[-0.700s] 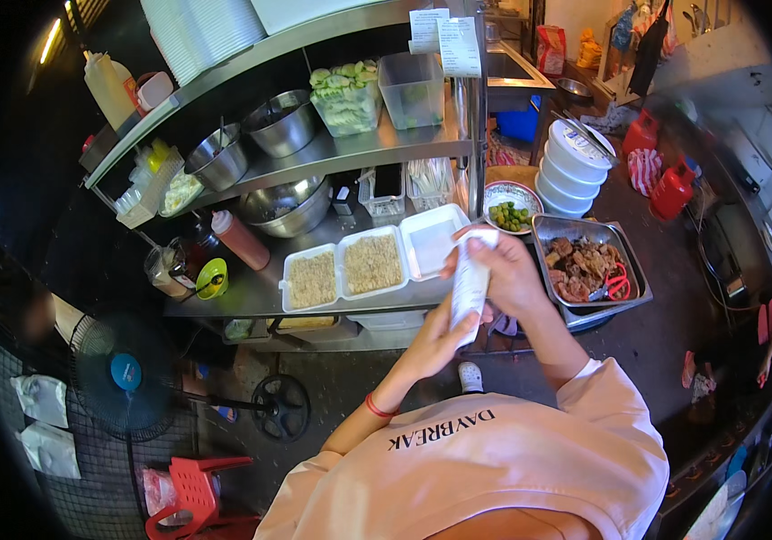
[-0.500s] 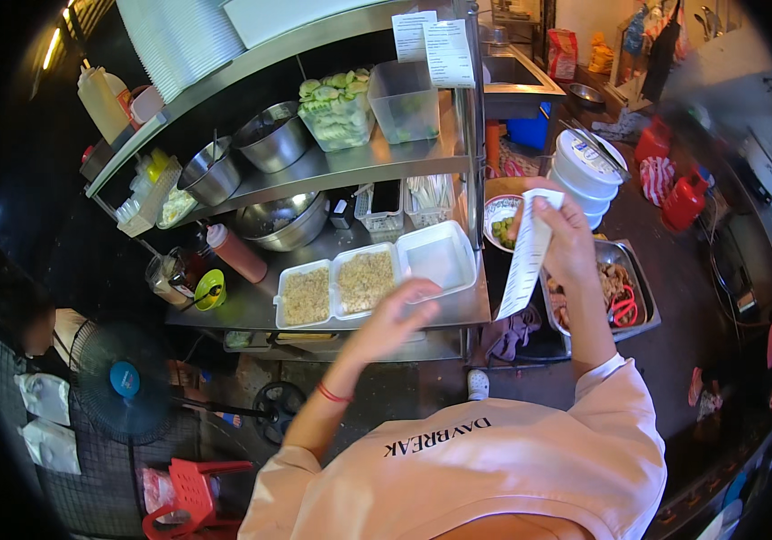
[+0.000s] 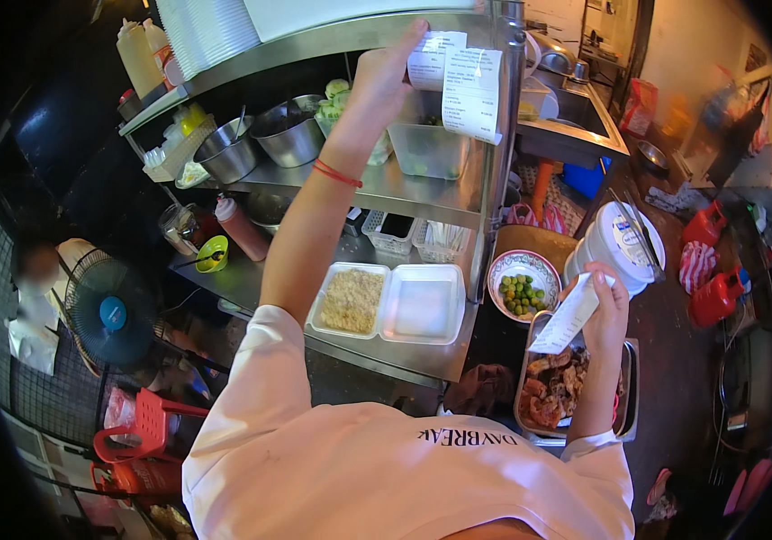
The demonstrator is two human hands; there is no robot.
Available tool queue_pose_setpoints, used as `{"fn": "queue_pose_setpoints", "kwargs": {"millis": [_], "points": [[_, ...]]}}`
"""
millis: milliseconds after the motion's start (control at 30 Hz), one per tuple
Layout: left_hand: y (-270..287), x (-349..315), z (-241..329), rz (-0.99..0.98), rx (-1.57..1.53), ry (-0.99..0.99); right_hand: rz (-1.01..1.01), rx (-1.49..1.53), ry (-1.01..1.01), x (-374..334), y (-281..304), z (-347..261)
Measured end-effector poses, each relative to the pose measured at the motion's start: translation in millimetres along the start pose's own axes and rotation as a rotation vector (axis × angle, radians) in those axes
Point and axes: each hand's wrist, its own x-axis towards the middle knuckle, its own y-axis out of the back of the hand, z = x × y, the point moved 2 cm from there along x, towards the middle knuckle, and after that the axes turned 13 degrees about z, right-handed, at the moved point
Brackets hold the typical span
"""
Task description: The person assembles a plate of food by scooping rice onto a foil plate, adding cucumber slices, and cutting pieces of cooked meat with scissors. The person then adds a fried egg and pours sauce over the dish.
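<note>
Paper slip (image 3: 565, 321) between right fingers (image 3: 619, 293)

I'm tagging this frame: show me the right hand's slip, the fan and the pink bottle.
Slip (image 3: 568, 319): head view, middle of its face.
Fan (image 3: 113, 313): head view, blue hub.
Pink bottle (image 3: 242, 232): head view, its body.

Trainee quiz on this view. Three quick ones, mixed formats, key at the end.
1. Two white foam trays show side by side. Which holds the pale grainy food?
A) the left one
B) the right one
C) both

2. True or false: the right hand is empty.

3. Short answer: beside what is the left hand raised?

Key:
1. A; the right tray shows no food.
2. False; it holds a paper slip.
3. The hanging printed sheets; whether its fingers pinch them can't be told.
</note>
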Motion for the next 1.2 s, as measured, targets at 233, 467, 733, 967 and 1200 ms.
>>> {"fn": "queue_pose_setpoints", "kwargs": {"millis": [233, 467, 733, 967, 1200], "points": [[-6, -4, 22, 0.019, 0.162, -0.098, 0.063, -0.019, -0.066, 7, 4, 24], [68, -25, 119, 0.098, 0.615, -0.723, 0.188, -0.036, -0.027, -16, -15, 27], [216, 45, 68, 0.525, 0.035, -0.643, 0.200, -0.030, 0.018, -25, -54, 49], [240, 89, 47, 0.418, 0.243, -0.337, 0.296, -0.064, 0.063, -39, -68, 51], [225, 88, 55, 0.519, 0.467, -0.484, 0.400, -0.111, 0.069, -45, -42, 42]]}}
